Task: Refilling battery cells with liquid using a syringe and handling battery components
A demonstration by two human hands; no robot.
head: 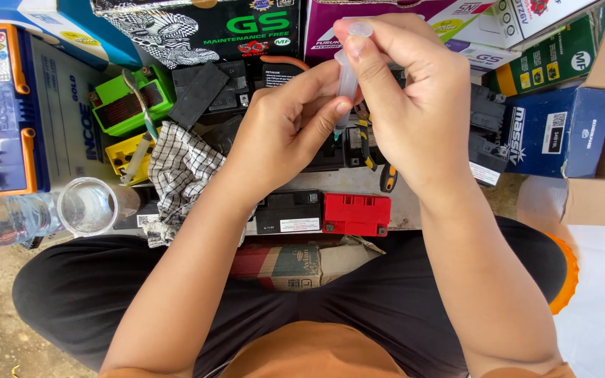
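- Holding a small clear syringe upright between both hands, the person sits above a cluttered worktop of small batteries.
- The right hand is closed on the upper part of the syringe, thumb and forefinger pinching at the plunger top near the upper edge of the view.
- The left hand is closed on the lower barrel, its thumb and fingers wrapping it just above the dark tip, which points down.
- The syringe sits in the air over the middle of the worktop, above a pair of yellow-and-black pliers and a dark battery.
- To work the plunger well, I judge the left hand should keep the barrel steady and vertical while the right moves slowly and straight, so nothing spurts or tilts.
- Whether any liquid is inside the barrel cannot be told.
- Nearby lie a red battery and a black battery at the near edge, touching side by side.
- A checked cloth lies to the left, beside a green battery and a yellow one.
- A clear plastic cup and a water bottle lie on their sides at the far left.
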